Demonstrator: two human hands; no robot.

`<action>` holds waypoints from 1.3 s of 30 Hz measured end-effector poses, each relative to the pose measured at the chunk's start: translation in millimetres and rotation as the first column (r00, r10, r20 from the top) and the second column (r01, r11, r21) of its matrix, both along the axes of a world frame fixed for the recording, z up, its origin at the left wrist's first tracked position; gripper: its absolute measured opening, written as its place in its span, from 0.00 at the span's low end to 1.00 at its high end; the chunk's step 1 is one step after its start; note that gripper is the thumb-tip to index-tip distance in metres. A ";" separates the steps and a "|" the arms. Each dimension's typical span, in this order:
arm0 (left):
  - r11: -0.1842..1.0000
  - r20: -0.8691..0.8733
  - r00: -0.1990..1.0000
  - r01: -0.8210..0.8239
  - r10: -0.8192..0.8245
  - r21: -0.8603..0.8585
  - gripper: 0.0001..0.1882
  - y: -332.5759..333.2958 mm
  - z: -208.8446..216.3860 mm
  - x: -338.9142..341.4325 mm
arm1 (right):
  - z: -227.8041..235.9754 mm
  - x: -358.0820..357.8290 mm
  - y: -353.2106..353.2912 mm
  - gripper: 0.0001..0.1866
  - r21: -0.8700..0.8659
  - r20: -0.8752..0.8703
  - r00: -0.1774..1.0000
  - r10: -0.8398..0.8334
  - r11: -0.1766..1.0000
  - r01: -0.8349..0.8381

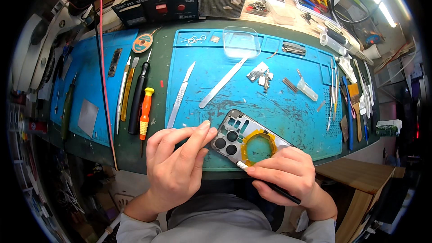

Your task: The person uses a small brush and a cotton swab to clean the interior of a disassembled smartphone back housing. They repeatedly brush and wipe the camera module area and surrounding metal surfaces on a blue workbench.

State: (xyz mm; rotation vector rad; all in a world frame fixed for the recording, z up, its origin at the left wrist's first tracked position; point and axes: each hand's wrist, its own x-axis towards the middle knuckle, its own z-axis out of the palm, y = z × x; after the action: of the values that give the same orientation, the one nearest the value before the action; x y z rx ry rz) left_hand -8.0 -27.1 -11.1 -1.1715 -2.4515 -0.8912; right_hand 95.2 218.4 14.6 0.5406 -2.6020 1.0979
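Observation:
A grey phone back housing (238,127) with three dark round camera lenses lies tilted at the near edge of the blue mat (270,112). Yellow film (245,146) rings a round opening in its middle. My right hand (288,173) grips a slim black-handled tool (281,192), and its silvery end rests by the housing's lower edge. To the left of the housing is my left hand (180,157), its thumb and fingertips pressed together beside the camera corner. Whatever those fingertips may hold is too small to make out.
Two metal scalpel-like tools (183,92) lie beyond my hands, near a clear plastic box (241,42). Small metal parts (265,78) sit mid-mat. An orange screwdriver (145,112) is at left; brushes (354,99) and tweezers line the right. Red and black cables (105,90) cross the left side.

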 end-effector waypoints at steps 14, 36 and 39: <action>1.000 -0.003 1.000 -0.001 0.001 -0.002 0.28 -0.6 -0.3 1.4 | 2.6 7.0 -21.2 0.21 0.058 -0.060 0.995 -0.084 0.994 0.087; 1.000 -0.027 0.999 0.029 -0.029 0.009 0.29 -2.5 -5.4 0.5 | 5.7 17.9 -43.4 0.18 0.119 -0.098 0.975 -0.199 0.970 0.210; 0.999 -0.026 0.999 0.037 -0.037 0.011 0.29 -3.4 -5.7 1.0 | 6.7 17.2 -44.0 0.19 0.120 -0.092 0.976 -0.199 0.970 0.209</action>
State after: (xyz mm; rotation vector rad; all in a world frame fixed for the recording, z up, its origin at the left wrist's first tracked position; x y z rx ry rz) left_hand -7.0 -30.4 -16.8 -1.2210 -2.4089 -0.8937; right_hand 112.4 174.4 21.3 0.3256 -2.6025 0.8308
